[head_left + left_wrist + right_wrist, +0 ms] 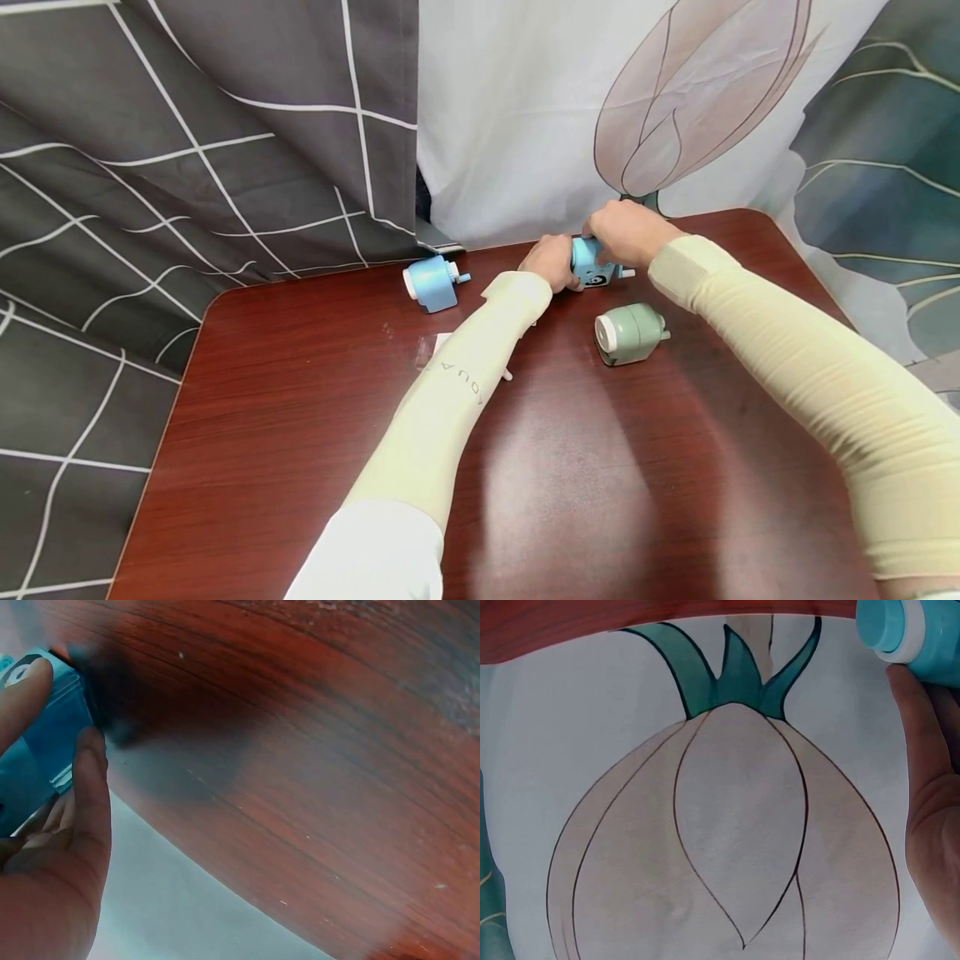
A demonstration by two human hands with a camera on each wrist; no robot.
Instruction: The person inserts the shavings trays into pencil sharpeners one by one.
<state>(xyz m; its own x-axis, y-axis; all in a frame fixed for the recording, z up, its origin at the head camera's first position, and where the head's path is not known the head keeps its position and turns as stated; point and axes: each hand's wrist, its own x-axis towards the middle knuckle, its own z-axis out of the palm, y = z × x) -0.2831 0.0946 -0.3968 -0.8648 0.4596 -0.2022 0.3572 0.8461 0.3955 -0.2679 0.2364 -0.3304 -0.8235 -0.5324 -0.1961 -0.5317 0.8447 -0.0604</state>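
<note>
At the back edge of the table, both hands hold a bright blue hand-crank pencil sharpener (590, 257) with a dark-and-white printed face. My left hand (551, 262) grips its left side; the left wrist view shows thumb and fingers on either side of the blue body (54, 727). From above, my right hand (628, 234) grips its top right, hiding part of it, while the small crank handle (627, 273) sticks out below that hand. A green sharpener (632, 335) lies just nearer to me. Left of the left hand is a light blue sharpener (433, 283).
Beneath my left forearm, a clear packet (424, 351) and a white-tipped piece (507, 375) are partly hidden. The reddish-brown table (300, 433) meets a grey checked curtain (285, 150) and a white curtain with a flower print (510, 125) at its back edge.
</note>
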